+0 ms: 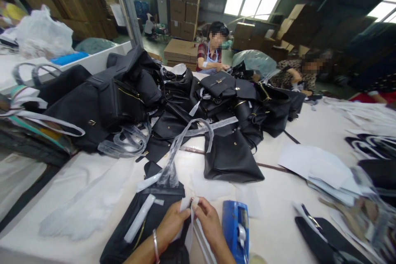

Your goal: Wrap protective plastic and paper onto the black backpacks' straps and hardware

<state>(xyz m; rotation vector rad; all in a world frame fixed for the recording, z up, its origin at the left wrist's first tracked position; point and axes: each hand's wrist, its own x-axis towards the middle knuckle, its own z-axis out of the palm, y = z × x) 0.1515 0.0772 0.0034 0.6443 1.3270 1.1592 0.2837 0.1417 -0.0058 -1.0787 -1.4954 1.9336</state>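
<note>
A black leather bag (123,216) lies on the table in front of me, its handles (169,173) wrapped in clear plastic. A roll of white wrapping (140,218) rests on it, beside a gold zip. At the bag's right edge my left hand (173,220) pinches a piece of white paper (192,231) around a black strap (186,231). My right hand (208,218) closes its thumb and fingers on the same paper, close to the left fingertips. A small metal part (192,200) shows between the hands. Just right of them stands a blue tape dispenser (227,222).
Black bags (233,154) are heaped across the table's middle. White sheets (312,165) lie at the right, near black pieces (324,235). Thin white wrapping (83,206) lies at left. Co-workers, one in a checked shirt (201,53), are beyond the heap.
</note>
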